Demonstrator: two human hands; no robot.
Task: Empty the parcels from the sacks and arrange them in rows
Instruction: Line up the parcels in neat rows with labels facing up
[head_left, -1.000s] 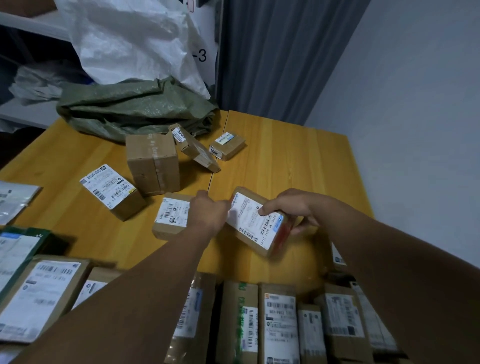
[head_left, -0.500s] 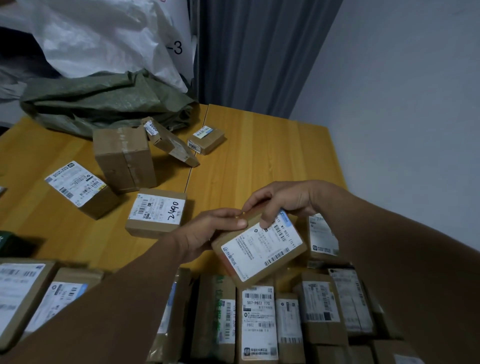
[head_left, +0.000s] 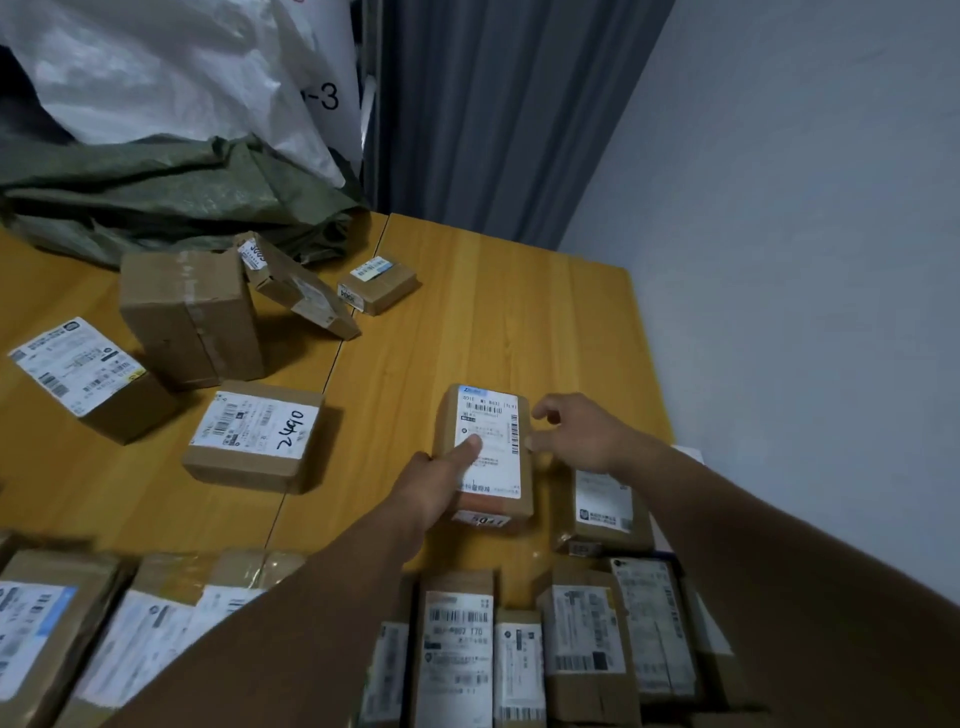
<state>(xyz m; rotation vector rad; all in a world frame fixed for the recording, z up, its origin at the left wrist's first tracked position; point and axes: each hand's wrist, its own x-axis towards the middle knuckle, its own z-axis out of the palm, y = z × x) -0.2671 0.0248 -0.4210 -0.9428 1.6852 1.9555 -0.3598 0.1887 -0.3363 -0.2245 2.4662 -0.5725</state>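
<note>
A brown parcel (head_left: 488, 415) with a white label lies flat on the wooden table (head_left: 493, 322), just beyond the near row of parcels (head_left: 457, 644). My left hand (head_left: 436, 483) holds its near left edge, with the thumb laid on the label. My right hand (head_left: 582, 436) is beside its right edge, fingers loosely bent and fingertips touching the side. Another labelled parcel (head_left: 602, 504) lies to its right under my right forearm. A crumpled green sack (head_left: 171, 197) and a white sack (head_left: 156, 67) lie at the back left.
Loose parcels lie scattered at the left: one marked 2490 (head_left: 254, 434), a tall plain box (head_left: 192, 317), a labelled box (head_left: 83, 374), a slanted flat one (head_left: 296, 286) and a small one (head_left: 379, 283). A grey curtain (head_left: 493, 104) and wall (head_left: 779, 260) bound the table's far right.
Both hands carried the parcel from the table's middle toward the near right, turned it lengthwise and set it flat. My right hand has loosened from its top to its side.
</note>
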